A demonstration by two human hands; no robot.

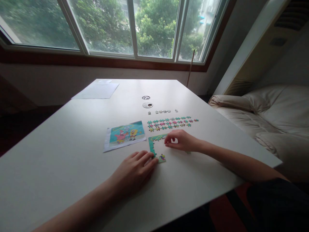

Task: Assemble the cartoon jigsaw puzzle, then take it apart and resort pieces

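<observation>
A partly joined jigsaw puzzle border (pixel 152 145) lies on the white table, its left and far sides linked and green-blue in colour. My left hand (pixel 138 166) rests at its near left corner, fingers lying loosely over the edge pieces. Beside those fingertips is a colourful corner section (pixel 162 158). Over the far side of the border, my right hand (pixel 182 140) has thumb and forefinger brought together in a pinch; whatever is between them is too small to make out. Partly under the right wrist shows a small greenish piece (pixel 187 152).
Loose puzzle pieces (pixel 172 123) lie in rows beyond the border, with a row of paler pieces (pixel 164 111) farther off. A cartoon reference picture (pixel 125 133) lies left. Two round items (pixel 147 105) and a paper sheet (pixel 96 91) are farther back. A sofa (pixel 272 109) stands right.
</observation>
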